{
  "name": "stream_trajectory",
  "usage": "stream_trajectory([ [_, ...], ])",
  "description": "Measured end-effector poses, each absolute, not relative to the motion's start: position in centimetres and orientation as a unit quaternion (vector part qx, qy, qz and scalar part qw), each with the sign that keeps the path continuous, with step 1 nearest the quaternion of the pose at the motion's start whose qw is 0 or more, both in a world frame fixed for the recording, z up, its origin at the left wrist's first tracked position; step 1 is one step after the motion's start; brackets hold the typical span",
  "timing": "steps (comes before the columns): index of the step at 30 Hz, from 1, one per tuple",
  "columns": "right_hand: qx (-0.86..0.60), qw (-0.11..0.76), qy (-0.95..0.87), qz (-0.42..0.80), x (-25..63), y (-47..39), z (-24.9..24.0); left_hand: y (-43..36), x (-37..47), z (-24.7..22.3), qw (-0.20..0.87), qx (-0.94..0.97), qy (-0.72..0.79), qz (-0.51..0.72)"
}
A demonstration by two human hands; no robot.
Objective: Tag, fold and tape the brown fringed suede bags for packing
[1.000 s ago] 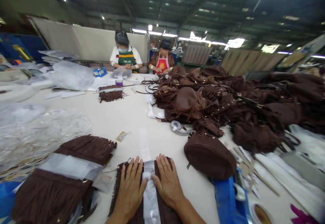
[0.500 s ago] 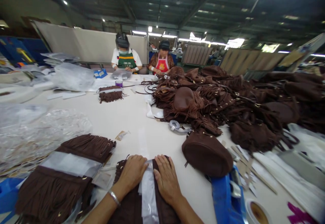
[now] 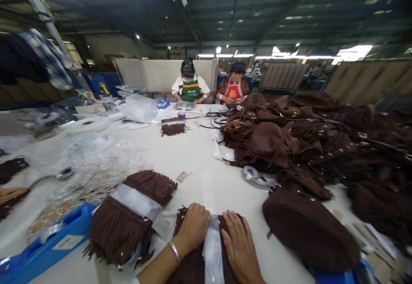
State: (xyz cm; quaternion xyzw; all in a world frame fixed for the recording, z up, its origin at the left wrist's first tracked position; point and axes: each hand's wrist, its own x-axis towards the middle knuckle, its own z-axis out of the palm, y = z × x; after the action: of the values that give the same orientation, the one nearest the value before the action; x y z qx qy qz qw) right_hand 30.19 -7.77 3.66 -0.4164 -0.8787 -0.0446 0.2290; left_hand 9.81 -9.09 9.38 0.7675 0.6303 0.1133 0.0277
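Note:
A dark brown fringed bag (image 3: pixel 189 261) lies flat on the table before me, with a clear plastic strip (image 3: pixel 213 249) running lengthwise over its middle. My left hand (image 3: pixel 194 227) rests on the bag's left side, its fingers bent and closed at the strip's upper left edge; the thumb is hidden. On the strip's other side, my right hand (image 3: pixel 238 246) lies flat on the brown material, fingers stretched out. Just left is another brown fringed bag (image 3: pixel 125 221) with a plastic band (image 3: pixel 137 201) around its middle.
Brown bags (image 3: pixel 283 133) are heaped at the right; one rounded bag (image 3: pixel 309 228) lies nearer. A blue tape dispenser (image 3: pixel 69 241) and crumpled clear plastic (image 3: pixel 122 159) are at left. Two co-workers sit across the table (image 3: pixel 180 155). Another person's hand (image 3: pixel 13 193) shows at the left edge.
The view has swung left, so everything appears further right, and the blue dispenser and another person's hand have come in. My left fingers are more bent; my right hand stays flat on the bag.

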Motion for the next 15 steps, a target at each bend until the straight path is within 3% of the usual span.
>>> stream_trajectory([
  [9,-0.414,0.179,-0.891,-0.058,30.4,-8.4,4.5,-11.8,11.6,8.8,0.05,0.775,0.617,0.127],
  [15,-0.4,0.202,-0.892,-0.07,31.1,-8.2,2.0,-12.5,11.2,8.1,0.051,0.78,0.608,0.138],
])
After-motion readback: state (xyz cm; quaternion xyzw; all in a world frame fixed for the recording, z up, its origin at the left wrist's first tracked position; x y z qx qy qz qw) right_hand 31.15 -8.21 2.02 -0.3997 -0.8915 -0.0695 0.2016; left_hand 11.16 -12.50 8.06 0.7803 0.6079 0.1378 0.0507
